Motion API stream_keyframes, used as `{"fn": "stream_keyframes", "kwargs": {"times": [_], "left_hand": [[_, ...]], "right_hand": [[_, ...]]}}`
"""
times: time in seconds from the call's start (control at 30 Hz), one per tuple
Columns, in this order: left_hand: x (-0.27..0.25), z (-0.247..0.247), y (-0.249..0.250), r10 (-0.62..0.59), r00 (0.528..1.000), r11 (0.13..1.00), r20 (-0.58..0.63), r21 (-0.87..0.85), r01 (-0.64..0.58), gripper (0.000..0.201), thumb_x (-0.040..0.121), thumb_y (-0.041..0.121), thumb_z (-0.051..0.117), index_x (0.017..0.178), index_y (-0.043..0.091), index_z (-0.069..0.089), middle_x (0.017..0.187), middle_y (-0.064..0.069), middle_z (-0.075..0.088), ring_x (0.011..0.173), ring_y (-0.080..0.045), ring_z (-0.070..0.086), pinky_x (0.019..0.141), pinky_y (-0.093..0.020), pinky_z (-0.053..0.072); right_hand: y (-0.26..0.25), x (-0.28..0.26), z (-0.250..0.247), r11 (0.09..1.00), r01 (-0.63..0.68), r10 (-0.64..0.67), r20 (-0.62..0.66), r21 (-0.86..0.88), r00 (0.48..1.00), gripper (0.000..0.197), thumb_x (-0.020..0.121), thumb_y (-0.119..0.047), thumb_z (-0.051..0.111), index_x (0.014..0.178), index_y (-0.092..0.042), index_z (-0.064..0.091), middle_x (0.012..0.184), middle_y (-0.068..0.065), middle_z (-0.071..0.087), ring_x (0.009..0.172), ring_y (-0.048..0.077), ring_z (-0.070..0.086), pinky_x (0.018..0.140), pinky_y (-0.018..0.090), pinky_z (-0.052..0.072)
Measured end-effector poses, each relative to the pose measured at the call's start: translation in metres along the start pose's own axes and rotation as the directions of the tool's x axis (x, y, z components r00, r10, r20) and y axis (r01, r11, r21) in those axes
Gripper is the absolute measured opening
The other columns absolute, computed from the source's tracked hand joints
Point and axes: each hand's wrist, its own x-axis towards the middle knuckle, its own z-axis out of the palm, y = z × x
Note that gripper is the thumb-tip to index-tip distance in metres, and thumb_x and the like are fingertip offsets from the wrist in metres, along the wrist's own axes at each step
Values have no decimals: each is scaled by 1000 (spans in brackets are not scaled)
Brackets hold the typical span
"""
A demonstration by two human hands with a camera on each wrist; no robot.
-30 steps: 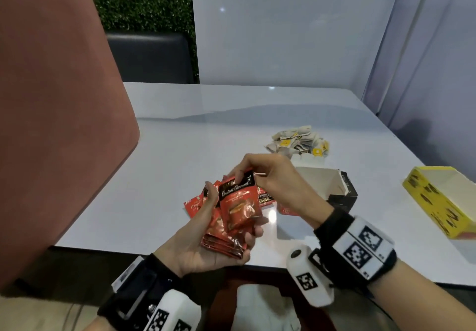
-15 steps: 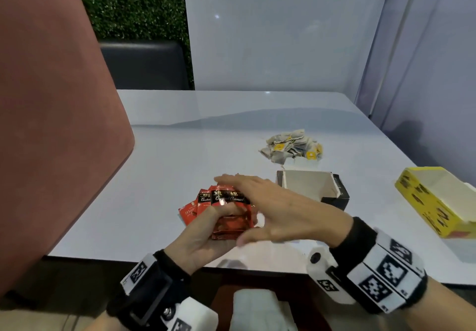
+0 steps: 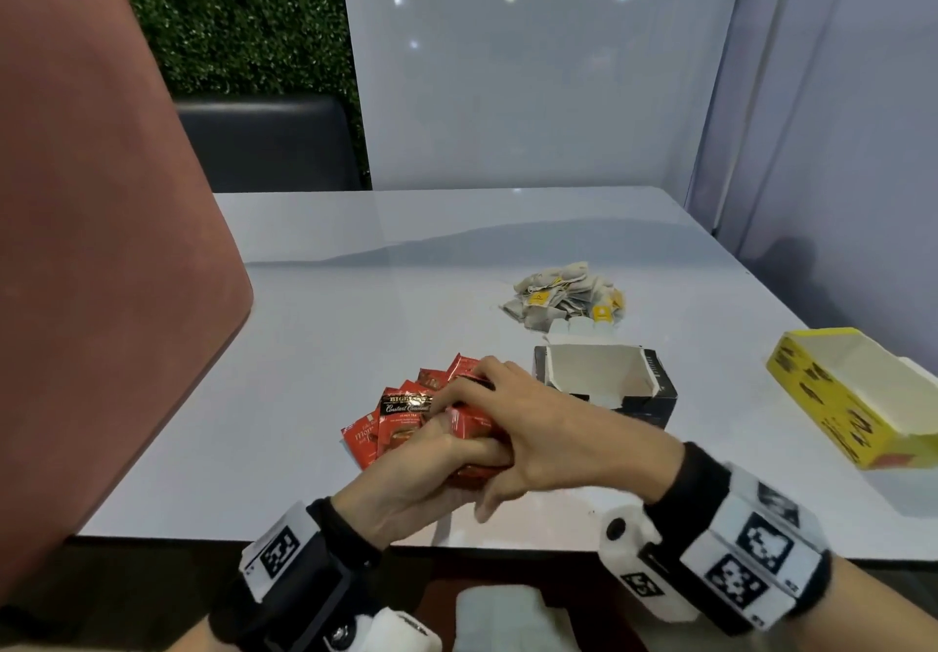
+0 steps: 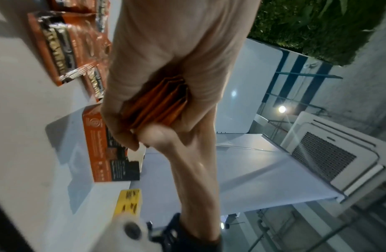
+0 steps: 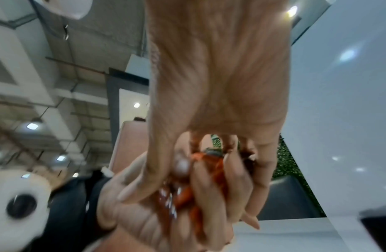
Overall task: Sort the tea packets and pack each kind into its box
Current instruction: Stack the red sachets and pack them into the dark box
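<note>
Red foil tea packets sit as a stack in the left hand, just above the near edge of the white glossy table. More red packets lie fanned flat on the table directly behind and left of the hands, black header bands facing up, long axes running roughly away from the person. Black open-top cardboard box with white interior stands just right of the hands, near but apart from them. Behind the box is a heap of white paper tea bags with yellow tags. Yellow open cardboard box lies at the far right, well apart from the hands, one end hanging past the table edge. Pink chair back fills the left of the head view; nothing sits between the hands and the black box. Left wrist view shows the held stack edge-on, several orange-red foil edges packed side by side, long axis across the palm. Left grip: fingers and thumb curled round the stack, clamping it. Right hand lies over the top of the stack, fingers spread along the upper edges, thumb low on the near side, closing on the same stack from above; right wrist view is blurred, exact contact points unclear.
</note>
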Motion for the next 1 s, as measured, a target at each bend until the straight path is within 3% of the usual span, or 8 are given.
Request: {"fn": "stream_keyframes", "kwargs": {"times": [0.1,0.17,0.23,0.3,0.43,0.57,0.73,1.0], "left_hand": [[8,-2,14,19,998,963,60,266,-35,79,78,-9,61,143,13,21,85,-7,67,78,-16,65,76,-29,55],[19,5,24,46,996,878,81,473,-80,108,85,-3,59,141,27,-29,87,-2,67,83,-10,63,86,-23,51],[35,12,30,110,990,789,93,597,-143,114,87,2,58,131,27,-44,85,5,65,83,-7,63,89,-19,47],[54,16,33,157,981,764,113,616,-193,118,86,7,61,128,29,-47,99,1,66,98,-15,63,99,-27,45],[79,13,33,148,984,624,99,763,-170,128,76,27,75,136,27,-38,149,-8,35,135,-21,35,110,-34,31],[92,1,15,62,996,419,58,904,-79,123,71,34,78,145,29,-19,144,-19,29,132,-30,31,108,-41,32],[101,1,8,91,991,428,96,895,-126,114,75,19,75,146,35,-12,139,-15,42,124,-29,45,99,-39,43],[107,-3,8,75,994,477,84,872,-109,123,76,11,74,142,26,-28,131,-12,52,114,-27,55,94,-41,49]], "right_hand": [[13,-8,-29,963,-68,85,-54,261,995,72,73,-22,77,133,-31,38,111,-2,56,102,9,55,85,17,46],[25,-10,-46,957,-82,130,-162,277,978,47,78,-9,71,119,-21,53,98,2,65,92,17,63,80,28,52],[33,-11,-55,968,-99,150,-213,231,965,25,78,1,67,100,-10,63,87,6,67,76,19,67,73,38,55],[39,-12,-61,978,-108,155,-272,180,950,23,77,13,60,94,-2,65,84,11,68,62,14,66,63,35,57],[66,-20,-74,984,-156,102,-432,-91,896,35,74,19,53,100,0,67,91,14,67,79,28,63,65,37,54],[97,-25,-61,899,-252,180,-221,-359,959,28,86,-8,60,112,-16,63,108,3,64,103,24,57,77,30,43],[104,-17,-33,862,-174,174,-44,-477,984,32,87,-17,57,119,-25,57,104,-1,60,101,20,52,72,28,41],[111,1,-18,949,-50,82,91,-311,992,28,80,-10,61,105,-22,67,111,-3,65,103,16,54,83,34,49]]}}
